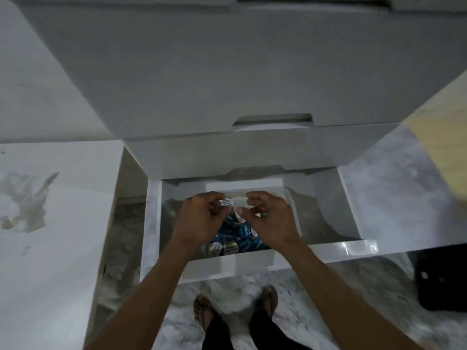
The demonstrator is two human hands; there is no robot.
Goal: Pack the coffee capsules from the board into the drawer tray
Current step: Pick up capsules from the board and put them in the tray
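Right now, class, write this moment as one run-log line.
left hand: pinches capsule | right hand: curled, contents unclear | both over tray | drawer: open | capsules in tray: blue pile

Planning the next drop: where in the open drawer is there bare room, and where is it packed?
Crowded: the near half of the tray, where blue coffee capsules pile under both hands. The left hand holds one capsule. Free: the tray's far strip beyond the fingertips, and bare drawer floor right of the tray up to the drawer's right wall.
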